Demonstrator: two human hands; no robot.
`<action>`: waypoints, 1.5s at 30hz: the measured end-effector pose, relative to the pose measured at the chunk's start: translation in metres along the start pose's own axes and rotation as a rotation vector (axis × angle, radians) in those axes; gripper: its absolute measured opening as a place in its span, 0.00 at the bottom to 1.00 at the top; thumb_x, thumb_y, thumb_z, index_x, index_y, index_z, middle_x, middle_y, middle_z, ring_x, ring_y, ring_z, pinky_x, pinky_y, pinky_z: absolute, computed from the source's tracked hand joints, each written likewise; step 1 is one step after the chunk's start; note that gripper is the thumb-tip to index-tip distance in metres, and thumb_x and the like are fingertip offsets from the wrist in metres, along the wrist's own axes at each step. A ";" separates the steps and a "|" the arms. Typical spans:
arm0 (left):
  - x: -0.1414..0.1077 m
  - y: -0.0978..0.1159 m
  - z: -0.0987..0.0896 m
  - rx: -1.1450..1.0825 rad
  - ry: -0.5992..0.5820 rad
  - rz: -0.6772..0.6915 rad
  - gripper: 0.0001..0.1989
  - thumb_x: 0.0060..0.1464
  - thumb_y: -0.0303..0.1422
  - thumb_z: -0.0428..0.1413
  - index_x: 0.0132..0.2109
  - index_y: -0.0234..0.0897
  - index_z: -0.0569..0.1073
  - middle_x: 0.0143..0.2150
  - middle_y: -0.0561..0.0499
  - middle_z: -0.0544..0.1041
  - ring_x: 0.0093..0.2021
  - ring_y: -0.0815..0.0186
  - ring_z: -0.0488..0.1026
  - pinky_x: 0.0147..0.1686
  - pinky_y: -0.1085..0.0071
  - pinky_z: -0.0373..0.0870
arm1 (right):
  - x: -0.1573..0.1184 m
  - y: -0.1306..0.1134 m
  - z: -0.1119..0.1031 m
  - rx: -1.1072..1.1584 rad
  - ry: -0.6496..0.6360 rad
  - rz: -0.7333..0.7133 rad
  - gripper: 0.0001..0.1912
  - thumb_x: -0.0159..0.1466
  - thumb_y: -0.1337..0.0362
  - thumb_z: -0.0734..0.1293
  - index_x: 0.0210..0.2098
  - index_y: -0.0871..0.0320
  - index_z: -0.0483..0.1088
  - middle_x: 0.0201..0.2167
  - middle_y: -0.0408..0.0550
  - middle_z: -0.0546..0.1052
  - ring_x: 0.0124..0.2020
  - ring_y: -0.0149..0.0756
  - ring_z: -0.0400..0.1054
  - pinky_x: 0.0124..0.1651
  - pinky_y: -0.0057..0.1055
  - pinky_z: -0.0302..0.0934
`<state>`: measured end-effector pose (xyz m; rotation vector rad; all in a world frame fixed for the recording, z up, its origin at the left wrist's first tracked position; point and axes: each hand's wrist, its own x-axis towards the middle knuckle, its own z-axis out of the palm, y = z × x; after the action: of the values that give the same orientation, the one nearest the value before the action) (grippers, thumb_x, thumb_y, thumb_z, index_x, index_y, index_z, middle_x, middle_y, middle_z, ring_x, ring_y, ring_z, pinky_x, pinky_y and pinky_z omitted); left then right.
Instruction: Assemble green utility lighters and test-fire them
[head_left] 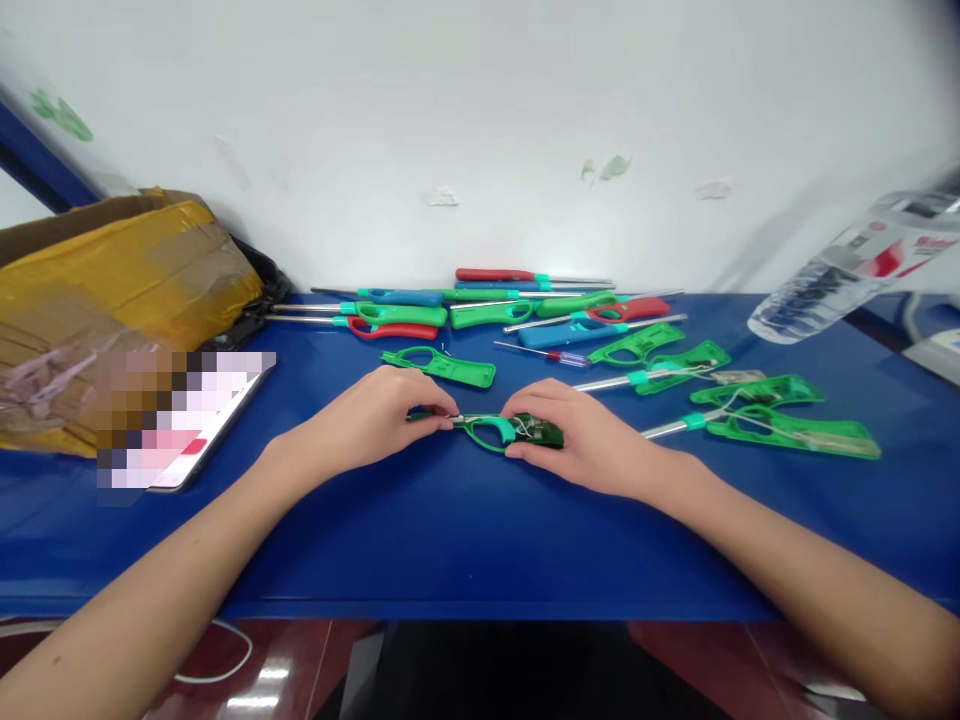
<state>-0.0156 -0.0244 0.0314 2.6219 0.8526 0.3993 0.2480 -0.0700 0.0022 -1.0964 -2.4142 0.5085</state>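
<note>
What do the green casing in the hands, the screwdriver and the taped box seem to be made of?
Green casing: probably smooth moulded plastic, judging by its bright colour and thin guard loop. Screwdriver: shiny shaft, likely metal; purple handle, seemingly plastic, since it looks translucent. Taped box: apparently cardboard, dull brown along the top, under shiny yellow tape.
</note>
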 end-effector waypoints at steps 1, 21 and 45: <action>0.000 0.000 0.000 -0.005 0.000 0.003 0.07 0.60 0.33 0.57 0.42 0.39 0.80 0.39 0.50 0.82 0.39 0.64 0.77 0.40 0.71 0.72 | 0.000 0.000 0.000 0.002 0.001 0.001 0.12 0.65 0.59 0.69 0.46 0.55 0.73 0.45 0.51 0.78 0.49 0.45 0.70 0.51 0.42 0.67; 0.002 -0.014 0.009 -0.129 0.015 0.013 0.06 0.59 0.34 0.59 0.38 0.38 0.81 0.37 0.49 0.81 0.37 0.65 0.77 0.38 0.71 0.73 | 0.001 -0.002 0.000 0.008 -0.001 0.010 0.12 0.64 0.59 0.70 0.46 0.54 0.74 0.45 0.51 0.78 0.48 0.45 0.71 0.49 0.42 0.68; -0.002 -0.007 0.003 0.001 -0.031 0.087 0.09 0.62 0.33 0.57 0.44 0.40 0.82 0.45 0.48 0.79 0.41 0.64 0.76 0.42 0.70 0.73 | 0.000 0.000 0.001 0.023 0.003 0.019 0.12 0.63 0.59 0.70 0.46 0.54 0.75 0.47 0.51 0.78 0.50 0.44 0.71 0.51 0.41 0.68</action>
<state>-0.0190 -0.0211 0.0256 2.6658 0.7303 0.3799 0.2476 -0.0705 0.0015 -1.1108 -2.3913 0.5389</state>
